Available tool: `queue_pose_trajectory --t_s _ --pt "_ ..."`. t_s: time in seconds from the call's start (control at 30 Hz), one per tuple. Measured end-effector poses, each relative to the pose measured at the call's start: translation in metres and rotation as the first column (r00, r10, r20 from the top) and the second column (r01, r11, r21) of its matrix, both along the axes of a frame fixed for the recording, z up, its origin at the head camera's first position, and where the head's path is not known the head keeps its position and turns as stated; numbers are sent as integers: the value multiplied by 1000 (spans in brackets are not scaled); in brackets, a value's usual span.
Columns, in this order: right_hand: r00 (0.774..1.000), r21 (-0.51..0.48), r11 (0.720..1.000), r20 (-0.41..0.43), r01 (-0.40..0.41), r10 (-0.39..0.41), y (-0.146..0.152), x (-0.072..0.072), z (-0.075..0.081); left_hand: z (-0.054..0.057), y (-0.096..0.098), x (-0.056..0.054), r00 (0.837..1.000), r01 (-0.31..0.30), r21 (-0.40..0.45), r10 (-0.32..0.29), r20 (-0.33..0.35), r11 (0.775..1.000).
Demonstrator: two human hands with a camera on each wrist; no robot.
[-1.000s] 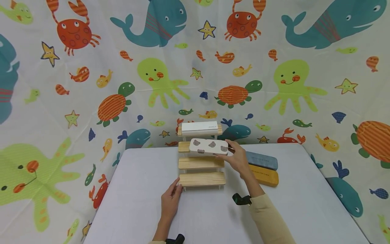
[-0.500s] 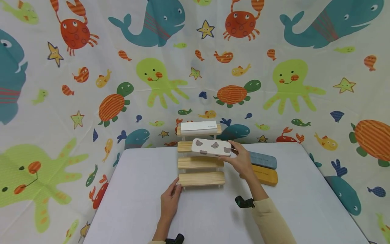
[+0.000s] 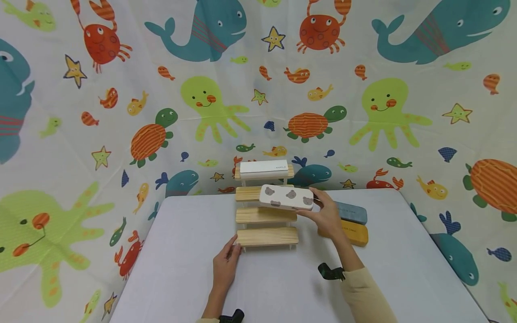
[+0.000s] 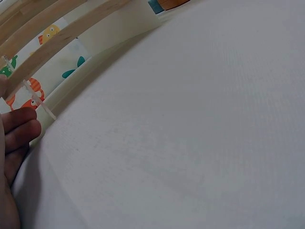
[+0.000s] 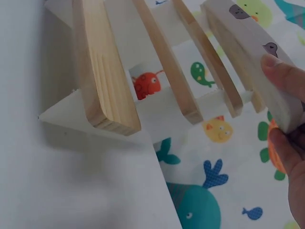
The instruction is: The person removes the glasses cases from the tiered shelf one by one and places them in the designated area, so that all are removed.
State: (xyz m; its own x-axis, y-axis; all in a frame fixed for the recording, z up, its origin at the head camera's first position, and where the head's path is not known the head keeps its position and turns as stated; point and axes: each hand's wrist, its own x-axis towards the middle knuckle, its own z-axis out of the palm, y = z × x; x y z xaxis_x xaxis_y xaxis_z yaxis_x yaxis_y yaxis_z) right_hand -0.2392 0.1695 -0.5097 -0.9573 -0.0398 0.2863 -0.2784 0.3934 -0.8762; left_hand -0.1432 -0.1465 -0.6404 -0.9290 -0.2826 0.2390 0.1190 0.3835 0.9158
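In the head view my right hand (image 3: 326,215) pinches the right end of a white glasses case with grey bear heads (image 3: 286,197). The case is tilted, in front of the upper tiers of a wooden stepped display rack (image 3: 267,236), its left end overlapping the second plank from the top. Thumb and fingers grip it in the right wrist view, where the bear-print case (image 5: 252,43) stands off the planks. My left hand (image 3: 226,265) holds the left end of the lowest plank; its curled fingers (image 4: 24,126) show at the left wrist view's edge.
A white case (image 3: 264,167) lies on the rack's top plank. To the right, a blue case (image 3: 353,213) and a yellow case (image 3: 355,233) lie on the white table (image 3: 181,251), partly behind my right hand. A sea-animal cloth (image 3: 258,134) hangs behind.
My right hand has moved the bear-print case to the right and slightly down, uncovering more of the second plank. My left hand has stayed at the rack.
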Motion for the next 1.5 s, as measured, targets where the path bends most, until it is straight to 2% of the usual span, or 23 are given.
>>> queue_pose_trajectory --t_s 0.37,0.6,0.8,1.13,1.33,1.5 --pt "997 71 994 -10 81 -81 22 14 4 -2 -1 -2 1000 2 1 -2 -21 1000" --pt "991 112 985 -27 135 -132 39 28 1 -2 0 -1 1000 -1 -11 1 -7 1000" --pt "982 107 976 -35 188 -185 56 38 -3 -1 0 -1 1000 -8 -26 8 4 1000" --pt "970 108 965 -69 240 -234 77 57 -21 -1 -1 -2 1000 -13 -54 13 5 998" --pt "961 108 955 -53 276 -272 83 70 -35 -2 -1 -2 1000 -11 -40 11 5 999" --pt "952 147 941 -31 306 -305 90 79 -46 -2 0 -2 1000 -12 -46 12 4 999"
